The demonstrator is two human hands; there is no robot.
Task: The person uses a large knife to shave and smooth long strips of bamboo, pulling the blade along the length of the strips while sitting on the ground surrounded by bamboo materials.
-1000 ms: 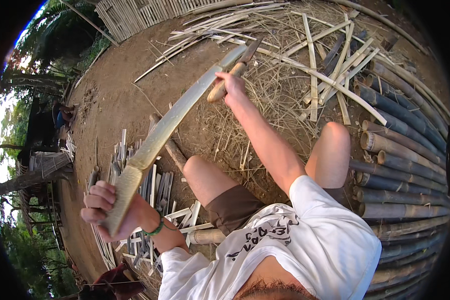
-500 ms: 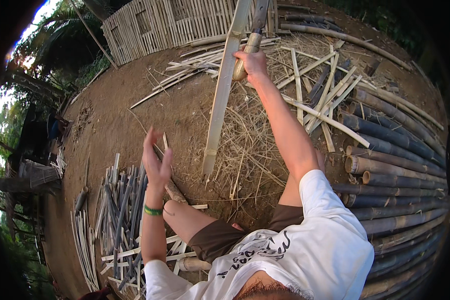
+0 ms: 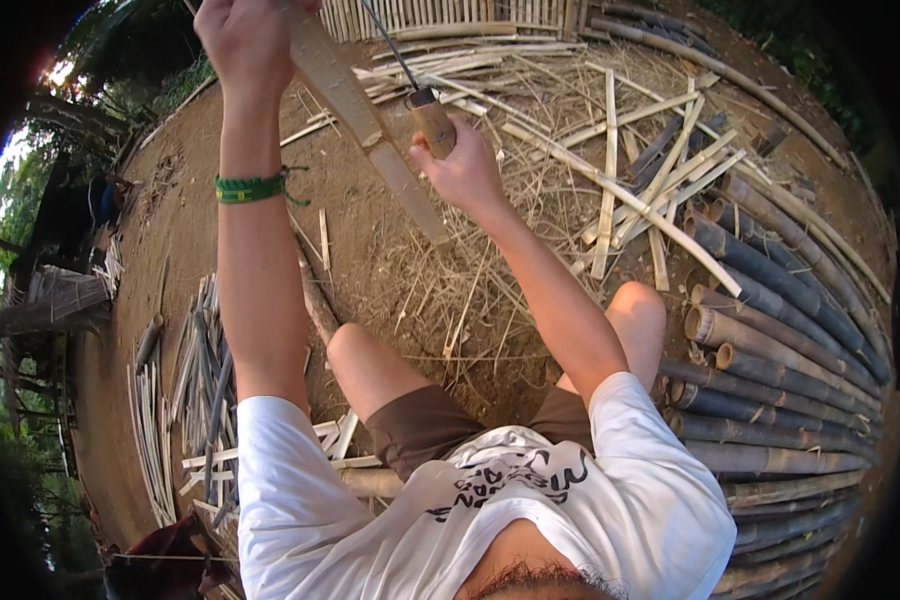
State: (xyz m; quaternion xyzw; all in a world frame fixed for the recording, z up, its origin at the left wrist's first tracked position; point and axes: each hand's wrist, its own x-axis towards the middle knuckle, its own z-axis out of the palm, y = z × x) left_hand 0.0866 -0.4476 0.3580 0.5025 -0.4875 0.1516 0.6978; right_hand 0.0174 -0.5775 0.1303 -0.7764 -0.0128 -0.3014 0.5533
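Note:
A long pale split bamboo strip (image 3: pixel 342 92) slants across the upper middle, its lower end above the straw-like shavings. My left hand (image 3: pixel 246 48), with a green band on the wrist, is closed around the strip's upper part; its fingertips are partly cut off by the top edge. In my right hand (image 3: pixel 464 172) is a bush knife with a thick wooden handle (image 3: pixel 433 122). The knife's thin dark blade (image 3: pixel 394 52) points up and away, seen nearly edge-on, and its tip is out of view. Handle and strip are apart in the picture.
Whole bamboo poles (image 3: pixel 770 400) are stacked along the right. Split slats (image 3: pixel 660 185) lie crossed at the far right, over scattered shavings (image 3: pixel 460 290). More cut strips (image 3: pixel 195 370) are piled at the left. A bamboo fence (image 3: pixel 450 15) stands at the back.
My left hand has risen from near my knee and closed on the bamboo strip's upper part. The strip now leans left, away from my right hand, which has come down and nearer with the knife.

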